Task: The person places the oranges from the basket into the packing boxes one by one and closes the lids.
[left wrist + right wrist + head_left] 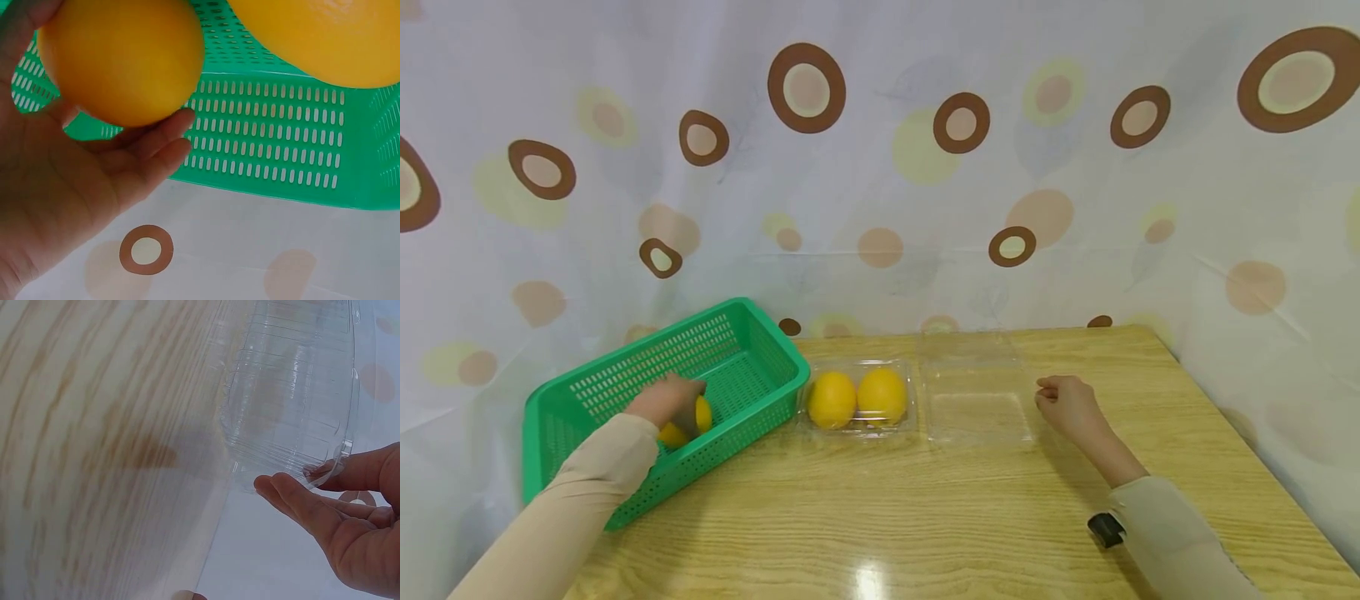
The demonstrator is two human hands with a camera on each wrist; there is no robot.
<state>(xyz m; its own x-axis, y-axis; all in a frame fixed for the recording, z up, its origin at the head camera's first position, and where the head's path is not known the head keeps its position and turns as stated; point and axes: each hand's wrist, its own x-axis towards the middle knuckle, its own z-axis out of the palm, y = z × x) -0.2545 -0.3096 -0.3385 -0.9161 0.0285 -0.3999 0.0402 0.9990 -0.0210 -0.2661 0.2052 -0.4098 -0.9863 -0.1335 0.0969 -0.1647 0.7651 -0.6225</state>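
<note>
My left hand (666, 402) reaches down into a green plastic basket (775, 398). Its thumb and fingers curl round an orange (125, 59), partly hidden by the hand in the head view. Another orange (337, 37) shows at the upper right of the left wrist view. My right hand (1070, 406) is at the right edge of a clear plastic shell (977, 408). In the right wrist view, thumb and fingers (294, 490) pinch the shell's rim. Two oranges (882, 397) sit side by side in a clear plastic box (859, 364) between basket and shell.
Everything stands on a light wood-grained table (820, 517). A white curtain (880, 183) patterned with brown and beige spots hangs directly behind it. The basket's raised wall comes close to the left end of the clear box.
</note>
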